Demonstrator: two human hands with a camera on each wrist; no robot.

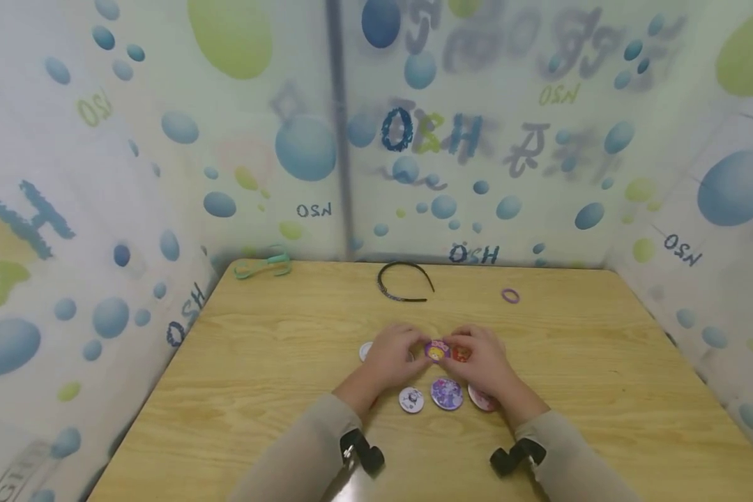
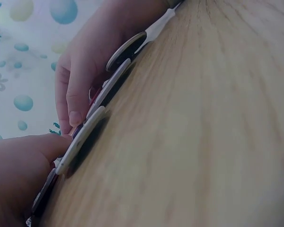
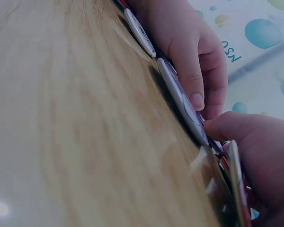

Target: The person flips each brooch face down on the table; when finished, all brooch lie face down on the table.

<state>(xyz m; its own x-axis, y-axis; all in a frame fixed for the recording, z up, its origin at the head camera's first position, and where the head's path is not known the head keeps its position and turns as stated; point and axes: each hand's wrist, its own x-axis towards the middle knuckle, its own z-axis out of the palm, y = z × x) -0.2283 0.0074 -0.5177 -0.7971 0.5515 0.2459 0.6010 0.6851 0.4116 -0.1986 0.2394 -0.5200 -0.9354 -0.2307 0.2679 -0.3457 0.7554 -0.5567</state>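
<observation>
A round purple badge (image 1: 437, 351) with a yellow figure lies between my two hands at the middle of the table. My left hand (image 1: 394, 355) pinches its left edge with thumb and fingertips. From the other side, my right hand (image 1: 484, 359) does the same at the right edge. A red badge (image 1: 461, 353) shows partly under the right fingers. Closer to me are a small white badge (image 1: 411, 399), a larger violet badge (image 1: 447, 393) and a pinkish badge (image 1: 482, 399), partly covered by the right hand. A white badge (image 1: 365, 351) peeks out beyond the left hand.
Along the back of the wooden table (image 1: 257, 390) lie a green claw-like clip (image 1: 265, 265), a black headband (image 1: 405, 300) and a purple ring-shaped band (image 1: 510, 295). Patterned curtain-like walls (image 1: 276, 230) close in the back and both sides.
</observation>
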